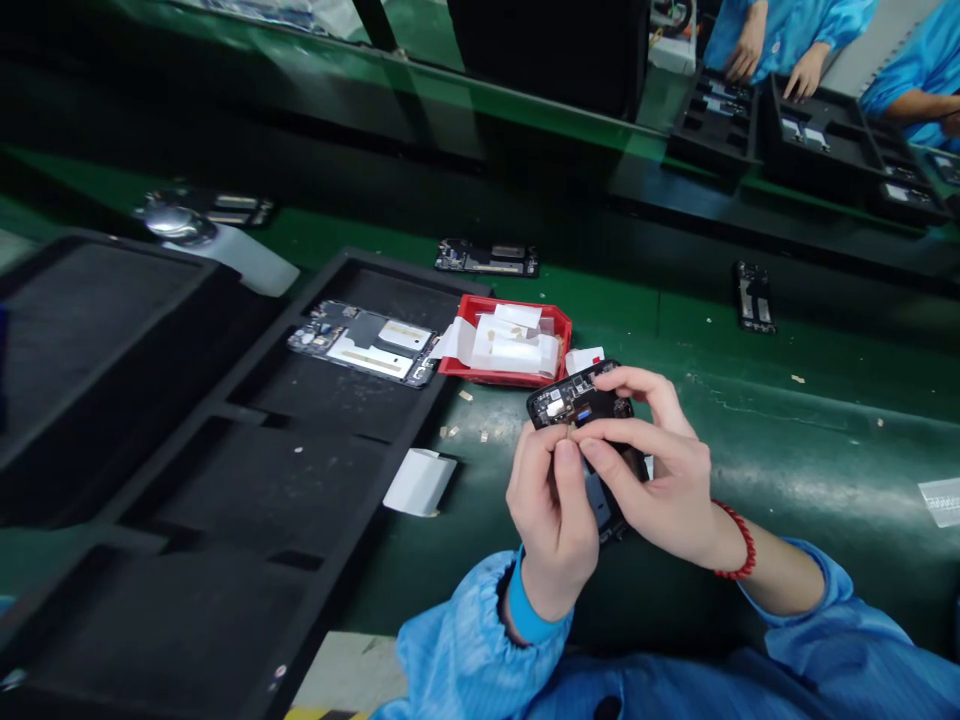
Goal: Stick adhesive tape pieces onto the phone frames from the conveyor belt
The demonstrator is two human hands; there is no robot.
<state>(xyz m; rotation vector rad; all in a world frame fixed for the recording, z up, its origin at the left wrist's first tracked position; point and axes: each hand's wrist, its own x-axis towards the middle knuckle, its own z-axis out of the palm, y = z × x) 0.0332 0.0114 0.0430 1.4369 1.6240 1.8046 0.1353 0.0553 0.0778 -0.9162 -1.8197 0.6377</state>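
Note:
An opened phone body (pixel 556 407), with its circuit boards showing, lies tilted under both hands. My left hand (pixel 553 520) is closed in a pinch above its middle. Thumb and forefinger of my right hand (pixel 667 480) meet the left fingertips there, while another right finger touches the phone's upper edge. A tiny pale tan piece (pixel 570 432) shows between the fingertips; its kind is too small to tell. Much of the phone's lower part is hidden by the hands.
A red bin (pixel 501 379) holds white paper strips. Left of it, a black foam tray (pixel 247 480) carries another opened phone (pixel 367 343). More phone bodies (pixel 487 258) lie along the green bench. A folded white paper (pixel 420 482) is nearby. Co-workers' hands (pixel 806 72) are across the bench.

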